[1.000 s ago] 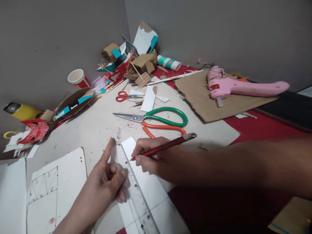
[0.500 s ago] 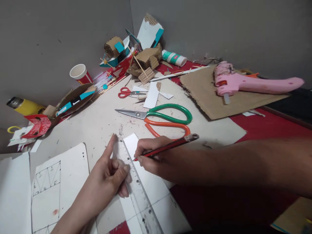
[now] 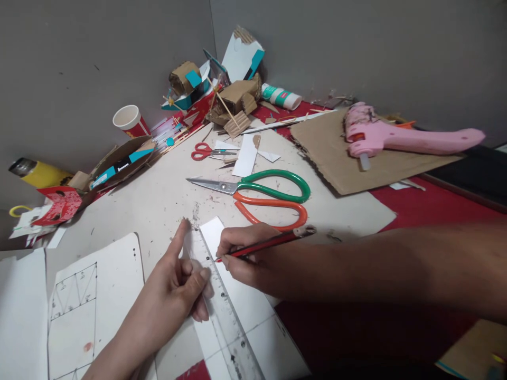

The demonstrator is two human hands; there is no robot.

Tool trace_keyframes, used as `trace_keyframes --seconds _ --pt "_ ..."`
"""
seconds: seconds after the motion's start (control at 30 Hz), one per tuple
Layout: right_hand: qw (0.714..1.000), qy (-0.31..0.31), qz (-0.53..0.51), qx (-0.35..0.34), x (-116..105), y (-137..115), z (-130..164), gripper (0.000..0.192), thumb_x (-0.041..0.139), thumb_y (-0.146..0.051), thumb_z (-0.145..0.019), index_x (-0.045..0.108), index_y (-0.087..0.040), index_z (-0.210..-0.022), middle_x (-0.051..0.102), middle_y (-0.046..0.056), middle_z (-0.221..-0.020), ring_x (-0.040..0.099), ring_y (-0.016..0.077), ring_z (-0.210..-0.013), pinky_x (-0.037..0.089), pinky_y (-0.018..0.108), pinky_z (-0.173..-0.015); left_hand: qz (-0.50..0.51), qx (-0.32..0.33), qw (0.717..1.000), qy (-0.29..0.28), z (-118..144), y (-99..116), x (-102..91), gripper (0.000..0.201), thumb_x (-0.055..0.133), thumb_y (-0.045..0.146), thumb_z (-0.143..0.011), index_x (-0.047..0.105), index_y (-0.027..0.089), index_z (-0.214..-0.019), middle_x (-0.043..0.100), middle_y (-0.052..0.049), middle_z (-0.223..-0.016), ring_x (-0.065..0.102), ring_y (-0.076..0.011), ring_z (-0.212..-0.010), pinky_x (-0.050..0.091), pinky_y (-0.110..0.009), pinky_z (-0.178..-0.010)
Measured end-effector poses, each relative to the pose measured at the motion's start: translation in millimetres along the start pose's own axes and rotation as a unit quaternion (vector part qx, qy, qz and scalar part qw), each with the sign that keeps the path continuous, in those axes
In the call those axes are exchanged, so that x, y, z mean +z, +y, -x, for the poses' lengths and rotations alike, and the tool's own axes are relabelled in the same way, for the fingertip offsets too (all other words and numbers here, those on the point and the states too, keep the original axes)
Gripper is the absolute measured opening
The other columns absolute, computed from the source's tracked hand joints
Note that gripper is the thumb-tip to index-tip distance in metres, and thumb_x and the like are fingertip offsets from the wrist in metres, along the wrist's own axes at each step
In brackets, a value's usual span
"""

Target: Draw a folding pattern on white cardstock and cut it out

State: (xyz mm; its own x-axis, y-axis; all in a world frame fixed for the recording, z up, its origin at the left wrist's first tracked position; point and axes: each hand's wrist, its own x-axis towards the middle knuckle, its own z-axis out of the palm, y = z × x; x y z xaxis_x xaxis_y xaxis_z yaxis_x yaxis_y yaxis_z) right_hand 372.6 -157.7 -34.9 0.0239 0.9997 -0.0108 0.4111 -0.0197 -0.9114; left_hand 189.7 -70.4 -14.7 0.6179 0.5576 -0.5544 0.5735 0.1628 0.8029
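Note:
My left hand (image 3: 176, 287) presses a clear plastic ruler (image 3: 227, 322) flat onto a white card strip (image 3: 253, 316), index finger stretched toward the ruler's far end. My right hand (image 3: 241, 258) grips a red-and-black pencil (image 3: 269, 241), its tip touching the card right beside the ruler's edge. Ruler and strip run diagonally from the middle of the table toward the lower right.
Large scissors with green and orange handles (image 3: 269, 194) lie just beyond my right hand. Farther back are small red scissors (image 3: 204, 152), a pink glue gun (image 3: 396, 138) on brown cardboard (image 3: 348, 163), a glue stick (image 3: 282, 96), a paper cup (image 3: 129, 120), cardboard models (image 3: 233, 103). A sketched sheet (image 3: 91, 301) lies left.
The pencil's back end has dipped lower and its tip has slid slightly along the ruler edge. My left hand stays pressed on the ruler.

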Motion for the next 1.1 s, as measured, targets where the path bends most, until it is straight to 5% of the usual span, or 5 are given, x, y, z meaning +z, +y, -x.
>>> trace_keyframes --seconds 0.63,1.1 --pt "0.996 0.07 0.014 -0.051 13.1 14.7 1.5 0.009 0.056 -0.011 -0.073 0.055 -0.018 -0.067 0.056 -0.005 -0.056 0.048 0.0084 -0.051 0.033 0.019 -0.049 -0.001 0.002 1.0 0.0 -2.4 -1.5 1.2 0.093 0.064 0.041 -0.09 -0.003 0.036 -0.154 0.059 0.008 -0.067 0.061 -0.0125 -0.045 0.047 -0.025 -0.047" --pt "0.998 0.03 0.033 -0.034 7.5 7.0 2.2 0.009 0.054 -0.011 -0.077 0.054 -0.018 -0.071 0.059 -0.001 -0.061 0.05 0.011 -0.055 0.035 0.022 -0.052 -0.002 -0.002 1.0 0.003 -0.4 3.5 2.3 0.094 0.064 0.038 -0.089 -0.004 0.033 -0.155 0.06 0.007 -0.067 0.061 -0.0135 -0.045 0.047 -0.027 -0.048"
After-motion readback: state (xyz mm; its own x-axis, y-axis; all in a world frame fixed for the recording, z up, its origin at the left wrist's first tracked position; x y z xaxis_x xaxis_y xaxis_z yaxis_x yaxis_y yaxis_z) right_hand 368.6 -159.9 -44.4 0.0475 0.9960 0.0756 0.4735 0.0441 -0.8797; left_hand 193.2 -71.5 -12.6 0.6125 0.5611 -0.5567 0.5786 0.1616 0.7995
